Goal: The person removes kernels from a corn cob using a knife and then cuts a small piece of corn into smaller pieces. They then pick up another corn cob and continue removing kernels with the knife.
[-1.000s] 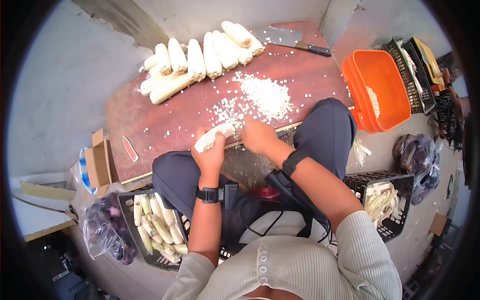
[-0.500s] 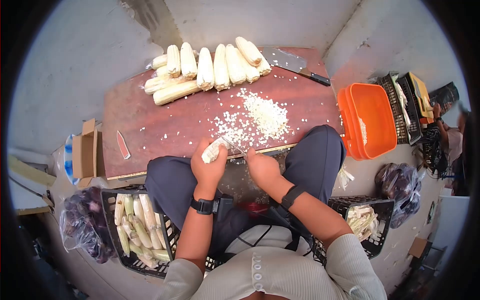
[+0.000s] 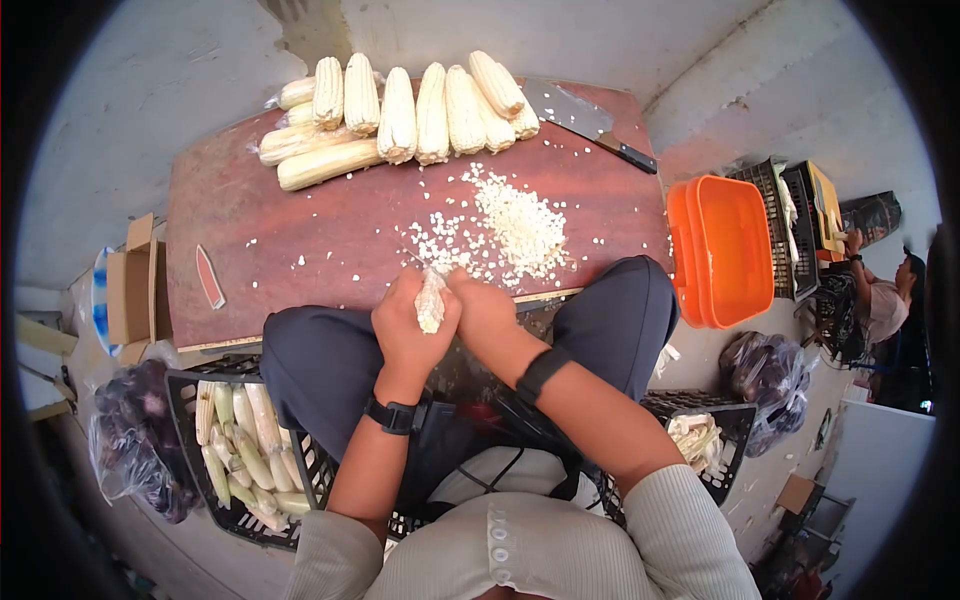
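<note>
The cob (image 3: 431,303) is at the table's near edge, near the middle of the table (image 3: 245,200). The left hand (image 3: 408,325) is wrapped around it, with one end showing toward the person. The right hand (image 3: 485,315) is curled tight just beside it around a knife; the handle is hidden, and only a bit of thin blade (image 3: 417,260) shows past the cob's far end.

On the table beyond the hands lies a heap of kernels (image 3: 525,232), with loose ones scattered about it. Peeled cobs (image 3: 432,115) are piled along the table's far edge, some lying across others. A cleaver (image 3: 570,110) rests at the table's far right corner, and a red, pale-edged piece (image 3: 210,277) near its left end.

Right of the table is an orange tub (image 3: 737,250); left of it, a carton (image 3: 130,290). Below the table's near edge, a left crate (image 3: 320,470) holds cobs partly in husk (image 3: 262,440), and a right crate (image 3: 737,425) holds husks (image 3: 695,438). Filled plastic bags (image 3: 765,390) lie outside both crates. Well to the table's right, another person (image 3: 887,310) reaches toward a yellow box (image 3: 827,205).
</note>
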